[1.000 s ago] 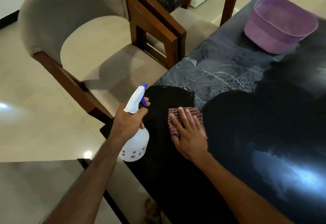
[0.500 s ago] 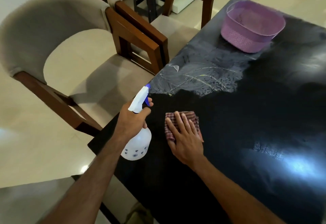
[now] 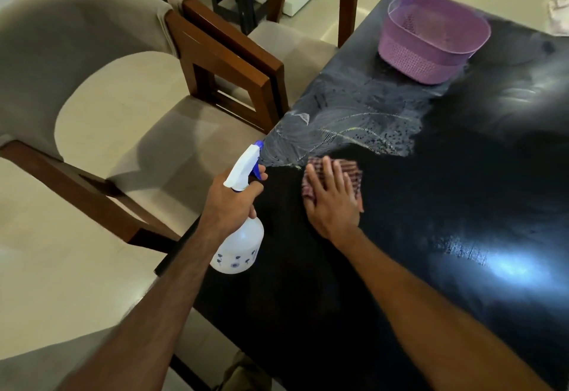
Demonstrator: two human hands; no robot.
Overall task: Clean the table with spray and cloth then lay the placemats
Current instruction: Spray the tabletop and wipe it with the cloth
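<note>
My left hand (image 3: 229, 202) grips the neck of a white spray bottle (image 3: 238, 246) with a blue trigger, held over the left edge of the black glossy table (image 3: 431, 267). The nozzle points toward the far side of the table. My right hand (image 3: 332, 201) lies flat, fingers straight, pressing a red checked cloth (image 3: 351, 169) onto the tabletop. Just beyond the cloth is a wet, streaked patch (image 3: 348, 125) with droplets. No placemats are in view.
A purple plastic basket (image 3: 431, 39) stands at the table's far end. Two beige upholstered chairs with brown wooden frames (image 3: 92, 88) (image 3: 292, 39) are along the left side. The floor is pale tile.
My right hand has slid the cloth a little farther away, up to the edge of the wet patch. The view has shifted right. The left hand still holds the bottle.
</note>
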